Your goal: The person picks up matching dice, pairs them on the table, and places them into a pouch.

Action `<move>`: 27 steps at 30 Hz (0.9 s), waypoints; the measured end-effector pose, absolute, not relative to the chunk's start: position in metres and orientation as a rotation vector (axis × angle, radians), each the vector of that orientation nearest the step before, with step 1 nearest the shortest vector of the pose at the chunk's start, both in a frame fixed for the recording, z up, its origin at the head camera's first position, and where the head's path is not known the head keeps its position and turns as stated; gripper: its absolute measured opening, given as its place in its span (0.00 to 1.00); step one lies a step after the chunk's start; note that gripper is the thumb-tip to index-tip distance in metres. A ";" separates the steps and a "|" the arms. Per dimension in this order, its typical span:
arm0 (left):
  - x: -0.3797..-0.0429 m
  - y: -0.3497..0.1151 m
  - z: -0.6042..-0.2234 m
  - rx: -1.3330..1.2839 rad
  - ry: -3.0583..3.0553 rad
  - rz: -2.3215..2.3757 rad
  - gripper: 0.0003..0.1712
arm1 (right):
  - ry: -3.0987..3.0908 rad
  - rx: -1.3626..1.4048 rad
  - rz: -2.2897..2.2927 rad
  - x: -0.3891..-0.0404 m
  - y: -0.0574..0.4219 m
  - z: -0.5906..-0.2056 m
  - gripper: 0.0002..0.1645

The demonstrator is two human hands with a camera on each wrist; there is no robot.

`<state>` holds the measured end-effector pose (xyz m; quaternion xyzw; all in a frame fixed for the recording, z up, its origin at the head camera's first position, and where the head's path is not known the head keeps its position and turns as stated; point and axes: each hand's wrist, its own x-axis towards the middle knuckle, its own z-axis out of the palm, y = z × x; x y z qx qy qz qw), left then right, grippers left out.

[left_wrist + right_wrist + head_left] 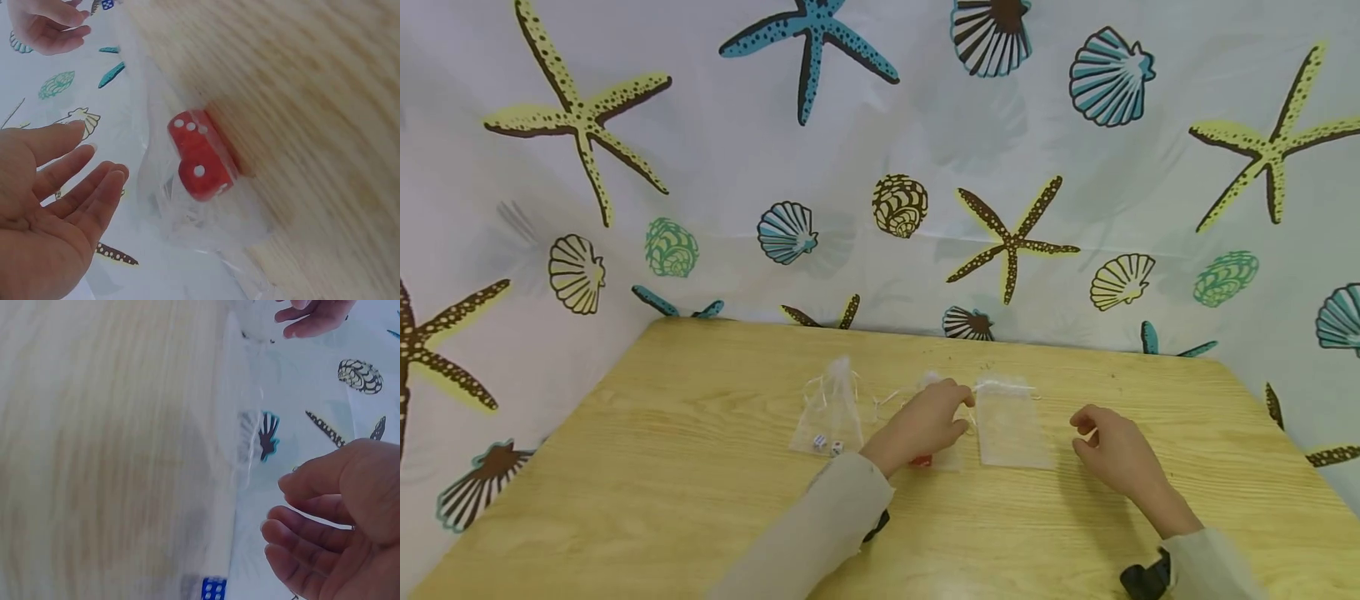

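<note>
Three sheer white drawstring bags lie in a row in the head view. Two white dice (820, 442) sit in the left bag (830, 408). Over the middle bag (951, 458) hovers my left hand (925, 425), holding nothing, its fingers relaxed; it covers much of that bag. The left wrist view shows two red dice (203, 156) inside it. Flat on the table, the right bag (1013, 429) shows no dice. Beside it, my right hand (1117, 454) is raised with loosely bent fingers and nothing in them. In the right wrist view, a blue die (214, 589) appears at the bottom edge.
The bags lie on a light wooden table (647, 467). Behind it and at its sides hangs a white cloth (722, 167) printed with starfish and shells. Thin drawstrings (883, 404) trail between the left and middle bags.
</note>
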<state>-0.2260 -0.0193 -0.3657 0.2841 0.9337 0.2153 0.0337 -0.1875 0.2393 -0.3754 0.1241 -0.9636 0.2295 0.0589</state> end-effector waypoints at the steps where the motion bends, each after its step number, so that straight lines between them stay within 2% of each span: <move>1: -0.227 -0.016 -0.365 0.880 2.865 0.644 0.18 | -2.915 0.359 0.684 -0.188 0.243 -0.376 0.13; 19: -0.233 0.023 -0.383 1.019 2.747 0.380 0.21 | -2.989 0.232 0.608 -0.193 0.286 -0.384 0.15; 27: -0.224 0.028 -0.387 1.171 2.809 0.181 0.06 | -3.024 0.223 0.570 -0.198 0.296 -0.387 0.15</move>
